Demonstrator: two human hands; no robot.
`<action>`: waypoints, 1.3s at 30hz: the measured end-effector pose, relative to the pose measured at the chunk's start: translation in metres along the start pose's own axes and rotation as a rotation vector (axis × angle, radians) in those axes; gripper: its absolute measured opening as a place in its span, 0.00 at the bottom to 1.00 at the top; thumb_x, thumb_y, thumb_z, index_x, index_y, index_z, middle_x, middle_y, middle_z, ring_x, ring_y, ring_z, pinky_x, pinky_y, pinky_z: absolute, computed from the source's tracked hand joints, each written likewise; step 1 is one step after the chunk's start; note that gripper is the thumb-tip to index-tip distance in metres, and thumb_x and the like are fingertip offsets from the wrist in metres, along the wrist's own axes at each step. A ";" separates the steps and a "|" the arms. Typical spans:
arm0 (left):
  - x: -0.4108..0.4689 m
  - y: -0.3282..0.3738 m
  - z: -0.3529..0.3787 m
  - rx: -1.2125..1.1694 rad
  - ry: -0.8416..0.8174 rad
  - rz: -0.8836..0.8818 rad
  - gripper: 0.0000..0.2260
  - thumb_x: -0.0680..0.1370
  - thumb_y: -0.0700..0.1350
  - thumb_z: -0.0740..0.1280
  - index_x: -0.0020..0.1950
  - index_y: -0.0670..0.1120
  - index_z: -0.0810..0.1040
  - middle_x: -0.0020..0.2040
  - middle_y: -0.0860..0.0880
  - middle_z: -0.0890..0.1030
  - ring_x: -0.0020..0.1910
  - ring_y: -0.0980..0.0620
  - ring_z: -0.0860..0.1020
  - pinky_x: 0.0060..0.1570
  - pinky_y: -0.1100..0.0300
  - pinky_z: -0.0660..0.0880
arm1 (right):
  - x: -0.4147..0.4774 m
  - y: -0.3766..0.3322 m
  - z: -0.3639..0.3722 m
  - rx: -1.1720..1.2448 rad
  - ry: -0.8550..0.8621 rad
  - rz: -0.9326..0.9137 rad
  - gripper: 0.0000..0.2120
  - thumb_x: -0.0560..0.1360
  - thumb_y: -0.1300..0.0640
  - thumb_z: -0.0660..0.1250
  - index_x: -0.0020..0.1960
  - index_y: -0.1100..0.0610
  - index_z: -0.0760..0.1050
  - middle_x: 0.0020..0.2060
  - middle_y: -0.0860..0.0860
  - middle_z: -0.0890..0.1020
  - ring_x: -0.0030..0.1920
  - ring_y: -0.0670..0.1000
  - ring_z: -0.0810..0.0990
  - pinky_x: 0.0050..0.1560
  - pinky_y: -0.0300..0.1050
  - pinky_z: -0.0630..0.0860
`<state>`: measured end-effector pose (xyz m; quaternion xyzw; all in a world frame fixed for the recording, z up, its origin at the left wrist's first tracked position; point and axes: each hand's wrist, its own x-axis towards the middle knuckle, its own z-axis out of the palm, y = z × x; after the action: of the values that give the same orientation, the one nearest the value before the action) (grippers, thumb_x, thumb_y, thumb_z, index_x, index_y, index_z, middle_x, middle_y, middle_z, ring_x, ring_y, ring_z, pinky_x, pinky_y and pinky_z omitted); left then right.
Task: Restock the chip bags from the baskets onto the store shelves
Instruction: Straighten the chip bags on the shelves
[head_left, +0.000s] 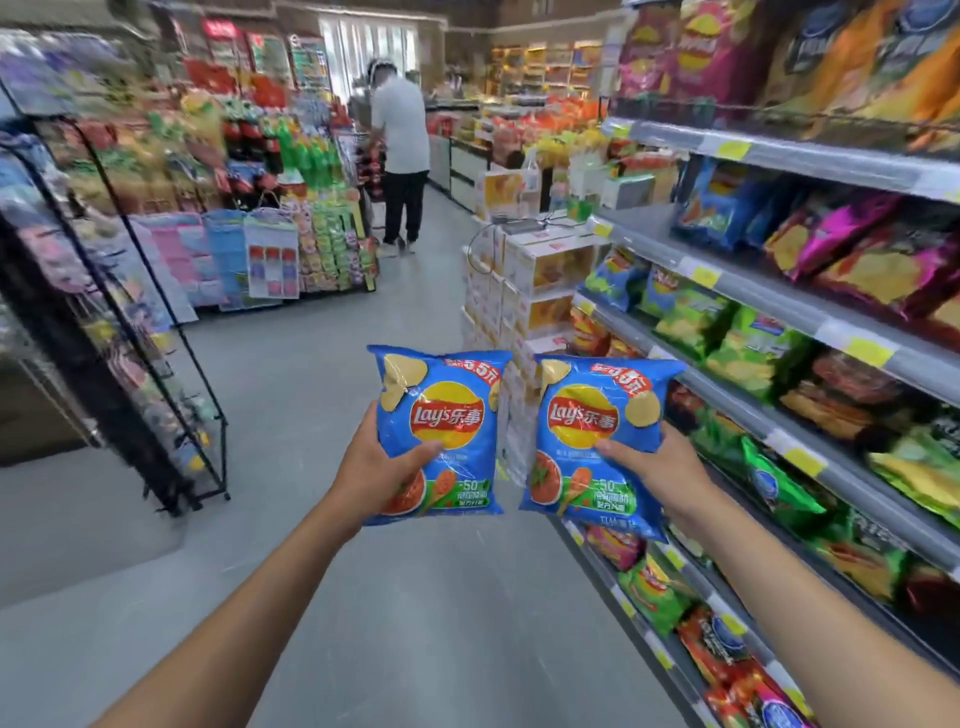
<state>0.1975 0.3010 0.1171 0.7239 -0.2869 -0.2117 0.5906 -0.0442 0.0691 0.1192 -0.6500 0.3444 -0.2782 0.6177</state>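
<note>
I hold two blue chip bags upright in front of me over the aisle floor. My left hand (375, 470) grips the left blue bag (441, 415) at its left edge, thumb across the front. My right hand (657, 467) grips the right blue bag (597, 421) at its right edge, thumb on the front. The two bags hang side by side, almost touching. The store shelves (769, 291) run along my right, filled with chip bags of many colours. No basket shows in this view.
A black wire display rack (156, 395) leans at the left of the aisle. Stacked white boxes (540, 280) stand at the shelf's far end. A person in a white shirt (400, 156) stands farther down the grey floor, beside drink displays.
</note>
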 end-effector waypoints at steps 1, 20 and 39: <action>0.010 0.000 -0.002 -0.009 0.023 -0.007 0.26 0.75 0.47 0.79 0.68 0.54 0.72 0.60 0.55 0.83 0.56 0.53 0.84 0.52 0.58 0.82 | 0.019 -0.001 0.002 -0.001 -0.029 -0.004 0.19 0.72 0.60 0.78 0.61 0.58 0.79 0.51 0.52 0.88 0.49 0.55 0.88 0.49 0.53 0.83; 0.186 -0.038 -0.122 0.009 0.394 -0.049 0.23 0.75 0.45 0.79 0.64 0.57 0.72 0.58 0.56 0.83 0.51 0.58 0.84 0.47 0.64 0.82 | 0.305 -0.041 0.194 -0.004 -0.360 -0.052 0.21 0.71 0.61 0.79 0.61 0.57 0.79 0.50 0.53 0.88 0.49 0.57 0.88 0.50 0.54 0.83; 0.540 0.009 -0.092 -0.036 0.010 0.120 0.28 0.73 0.45 0.80 0.70 0.51 0.73 0.59 0.52 0.85 0.54 0.52 0.85 0.49 0.58 0.82 | 0.508 -0.100 0.161 0.008 0.049 -0.110 0.22 0.72 0.61 0.78 0.64 0.58 0.77 0.54 0.53 0.87 0.51 0.55 0.87 0.51 0.54 0.84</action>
<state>0.6579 0.0073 0.1632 0.6959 -0.3229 -0.1774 0.6164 0.4018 -0.2342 0.1726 -0.6584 0.3221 -0.3291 0.5953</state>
